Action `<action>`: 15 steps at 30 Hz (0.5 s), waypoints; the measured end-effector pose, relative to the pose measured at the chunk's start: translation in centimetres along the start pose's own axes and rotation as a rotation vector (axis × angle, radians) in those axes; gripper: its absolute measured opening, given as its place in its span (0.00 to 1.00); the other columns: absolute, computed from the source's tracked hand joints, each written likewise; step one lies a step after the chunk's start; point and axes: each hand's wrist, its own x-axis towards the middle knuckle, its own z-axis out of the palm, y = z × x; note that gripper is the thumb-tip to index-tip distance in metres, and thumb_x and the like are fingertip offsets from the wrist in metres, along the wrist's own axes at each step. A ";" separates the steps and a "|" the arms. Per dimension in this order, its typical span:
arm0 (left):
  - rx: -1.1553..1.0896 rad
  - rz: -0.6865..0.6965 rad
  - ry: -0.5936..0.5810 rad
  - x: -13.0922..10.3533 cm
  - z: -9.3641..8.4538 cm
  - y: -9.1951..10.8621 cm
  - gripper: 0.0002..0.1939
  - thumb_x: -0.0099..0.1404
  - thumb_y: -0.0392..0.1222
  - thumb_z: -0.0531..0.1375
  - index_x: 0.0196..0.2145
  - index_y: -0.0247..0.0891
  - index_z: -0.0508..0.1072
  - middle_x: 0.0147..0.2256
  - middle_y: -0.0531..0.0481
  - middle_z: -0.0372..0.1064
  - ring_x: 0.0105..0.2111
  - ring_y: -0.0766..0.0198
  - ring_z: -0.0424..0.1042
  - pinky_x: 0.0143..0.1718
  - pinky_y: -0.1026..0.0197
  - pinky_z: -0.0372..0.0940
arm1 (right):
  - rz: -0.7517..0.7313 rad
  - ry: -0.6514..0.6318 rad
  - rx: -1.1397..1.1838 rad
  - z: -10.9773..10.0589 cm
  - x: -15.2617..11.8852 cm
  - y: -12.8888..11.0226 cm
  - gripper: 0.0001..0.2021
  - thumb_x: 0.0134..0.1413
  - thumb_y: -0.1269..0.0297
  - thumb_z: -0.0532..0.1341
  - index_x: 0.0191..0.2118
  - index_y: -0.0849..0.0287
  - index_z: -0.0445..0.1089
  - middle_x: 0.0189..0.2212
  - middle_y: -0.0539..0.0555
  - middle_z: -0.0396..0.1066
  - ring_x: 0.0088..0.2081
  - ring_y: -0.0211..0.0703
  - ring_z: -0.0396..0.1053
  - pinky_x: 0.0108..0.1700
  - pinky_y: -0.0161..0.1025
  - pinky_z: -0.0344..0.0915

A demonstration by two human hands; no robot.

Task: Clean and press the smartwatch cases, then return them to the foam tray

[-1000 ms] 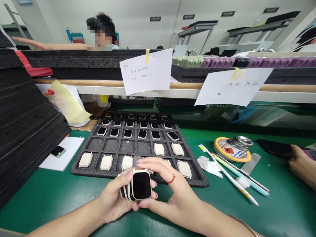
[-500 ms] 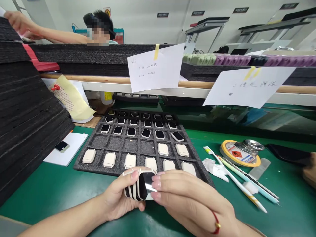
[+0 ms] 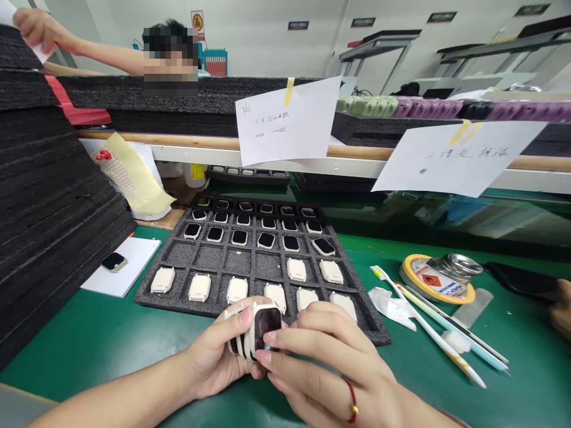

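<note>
My left hand is closed around a small stack of cream-cased smartwatches, held on edge in front of the tray. The front smartwatch turns its dark screen towards my right hand. Bent fingertips of my right hand press together at the lower part of that screen; a small pale glint shows there, and whether they pinch something is hidden. Just beyond, a black foam tray holds rows of smartwatches, the far ones screen up, the near ones with cream backs up. Several pockets in its middle row are bare.
A smartwatch lies on white paper at left, beside tall stacked black foam. At right lie a toothbrush, a tape roll and a crumpled tissue. A co-worker's arm reaches over the shelf.
My right hand has slid left and lower over the front watch, its fingers more bent. The bright glare on the screen is gone. The co-worker's hand has lifted with a white sheet.
</note>
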 end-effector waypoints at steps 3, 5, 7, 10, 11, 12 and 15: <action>0.026 0.050 -0.006 0.2 0.0 -0.2 0.22 0.52 0.53 0.74 0.39 0.39 0.75 0.29 0.51 0.72 0.23 0.71 0.68 0.19 0.74 0.61 | 0.110 -0.063 0.012 0.4 -0.2 0.1 0.21 0.63 0.63 0.64 0.59 0.64 0.66 0.36 0.55 0.76 0.35 0.44 0.69 0.36 0.43 0.68; 0.065 0.074 -0.026 0.4 0.0 -0.4 0.21 0.53 0.52 0.73 0.38 0.38 0.75 0.29 0.50 0.72 0.22 0.72 0.66 0.18 0.74 0.57 | 0.231 -0.108 0.090 1.0 -0.4 0.3 0.29 0.62 0.57 0.65 0.64 0.62 0.59 0.34 0.54 0.72 0.34 0.44 0.68 0.35 0.42 0.69; 0.090 0.085 -0.014 0.6 0.0 -0.5 0.19 0.53 0.50 0.74 0.36 0.36 0.76 0.30 0.49 0.72 0.24 0.71 0.66 0.19 0.74 0.58 | 0.321 -0.106 0.199 1.4 -0.5 0.4 0.28 0.59 0.58 0.67 0.62 0.56 0.61 0.33 0.51 0.69 0.33 0.42 0.68 0.35 0.39 0.70; 0.025 0.076 0.019 0.6 0.2 -0.6 0.17 0.54 0.48 0.74 0.36 0.35 0.78 0.30 0.49 0.73 0.28 0.69 0.69 0.21 0.74 0.58 | 0.390 -0.033 0.332 1.4 -0.4 0.6 0.26 0.55 0.67 0.70 0.58 0.52 0.64 0.33 0.49 0.68 0.34 0.40 0.68 0.37 0.36 0.71; -0.007 0.057 0.021 0.5 0.3 -0.5 0.17 0.54 0.49 0.73 0.36 0.35 0.79 0.30 0.49 0.73 0.27 0.70 0.69 0.20 0.75 0.57 | 0.403 -0.018 0.355 1.3 -0.4 0.6 0.27 0.53 0.68 0.70 0.58 0.52 0.64 0.35 0.50 0.69 0.34 0.40 0.68 0.38 0.36 0.71; -0.030 0.033 0.019 0.4 0.3 -0.4 0.18 0.55 0.50 0.73 0.37 0.34 0.80 0.29 0.49 0.73 0.24 0.72 0.68 0.18 0.75 0.55 | 0.408 -0.012 0.371 1.1 -0.3 0.7 0.28 0.52 0.69 0.71 0.58 0.53 0.64 0.37 0.51 0.70 0.36 0.40 0.69 0.39 0.36 0.71; -0.039 -0.051 -0.021 0.1 0.1 -0.1 0.24 0.55 0.56 0.71 0.37 0.29 0.81 0.29 0.45 0.75 0.20 0.74 0.66 0.16 0.76 0.54 | 0.366 0.004 0.374 0.8 -0.2 1.0 0.29 0.51 0.68 0.71 0.59 0.54 0.64 0.43 0.54 0.71 0.42 0.43 0.70 0.45 0.39 0.71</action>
